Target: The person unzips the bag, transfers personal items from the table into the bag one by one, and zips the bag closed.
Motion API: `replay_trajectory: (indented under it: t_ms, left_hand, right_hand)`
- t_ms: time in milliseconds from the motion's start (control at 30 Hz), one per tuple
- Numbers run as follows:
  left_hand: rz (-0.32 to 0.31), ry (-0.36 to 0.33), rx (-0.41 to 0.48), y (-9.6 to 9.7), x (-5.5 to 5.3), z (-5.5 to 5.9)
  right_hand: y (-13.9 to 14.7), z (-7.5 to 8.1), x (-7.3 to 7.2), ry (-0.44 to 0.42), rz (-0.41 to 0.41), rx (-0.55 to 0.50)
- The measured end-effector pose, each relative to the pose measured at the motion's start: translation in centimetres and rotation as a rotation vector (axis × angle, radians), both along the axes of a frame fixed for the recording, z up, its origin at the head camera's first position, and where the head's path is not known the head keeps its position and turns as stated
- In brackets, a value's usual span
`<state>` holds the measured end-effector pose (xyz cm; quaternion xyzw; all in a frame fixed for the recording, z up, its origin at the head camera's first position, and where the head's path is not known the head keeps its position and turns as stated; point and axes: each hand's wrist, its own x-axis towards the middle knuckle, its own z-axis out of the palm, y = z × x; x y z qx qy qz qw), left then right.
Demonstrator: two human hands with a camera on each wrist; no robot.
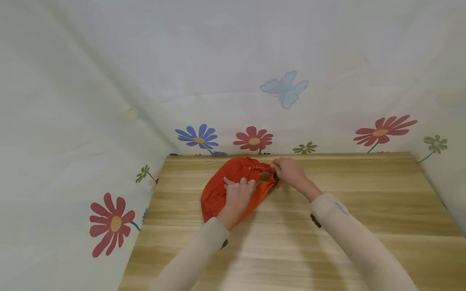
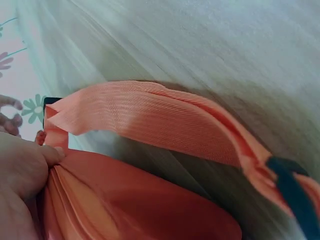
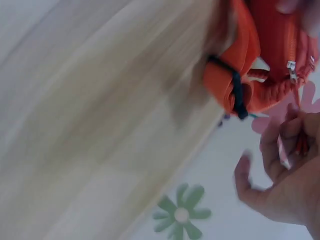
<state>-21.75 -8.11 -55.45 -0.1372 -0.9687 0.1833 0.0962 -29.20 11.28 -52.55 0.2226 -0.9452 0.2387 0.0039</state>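
A red-orange waist bag (image 1: 214,194) lies near the back edge of the wooden table, slightly crumpled. My left hand (image 1: 238,196) grips its near side; in the left wrist view the thumb (image 2: 54,155) presses on the bag's edge. From there an orange strap (image 2: 150,115) arcs over the table to a dark piece. At the bag's right end, my right hand (image 1: 291,171) holds a thin red cord by a zipper (image 3: 292,65), fingers curled and thumb apart. A black strap slider (image 3: 235,85) hangs beside it. The bag's inside is hidden.
The wooden table (image 1: 364,194) meets pale walls of cloth or sheeting at the back and both sides. Printed flowers (image 1: 253,140) and a blue butterfly (image 1: 285,89) decorate them. The bag lies close to the back wall.
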Motion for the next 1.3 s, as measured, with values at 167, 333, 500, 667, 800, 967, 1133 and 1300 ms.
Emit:
replay_trajectory:
  t_ms: [167, 333, 500, 667, 800, 967, 1133, 1300]
  left_hand:
    - [0.004, 0.027, 0.053, -0.8, 0.5, -0.5]
    - [0.035, 0.014, 0.204, -3.2, 1.0, -0.5]
    - [0.079, -0.096, 0.306, -4.8, 2.1, -0.3]
    - [0.095, -0.15, 0.391, -4.8, 1.9, -0.3]
    - [0.092, -0.189, 0.406, -4.5, 0.6, -0.5]
    - [0.085, -0.233, 0.436, -4.2, -0.6, -1.0]
    - [0.06, -0.274, 0.443, -5.4, 0.3, -1.2]
    - [-0.009, -0.279, 0.446, -7.0, 1.7, 0.0]
  right_hand:
    - [0.4, -1.4, 0.2, 0.048, 0.057, -0.044]
    - [0.7, -3.1, 0.6, -0.025, 0.069, -0.096]
    - [1.2, -4.0, 0.8, -0.058, 0.045, -0.102]
    - [1.8, -3.9, 0.5, -0.058, 0.027, -0.124]
    - [2.2, -3.5, 0.3, -0.043, 0.017, -0.159]
    - [2.3, -3.7, 0.5, -0.018, 0.007, -0.183]
    - [2.0, -4.5, 2.1, -0.054, 0.033, -0.141]
    - [2.8, -4.2, 5.0, -0.011, 0.049, -0.133]
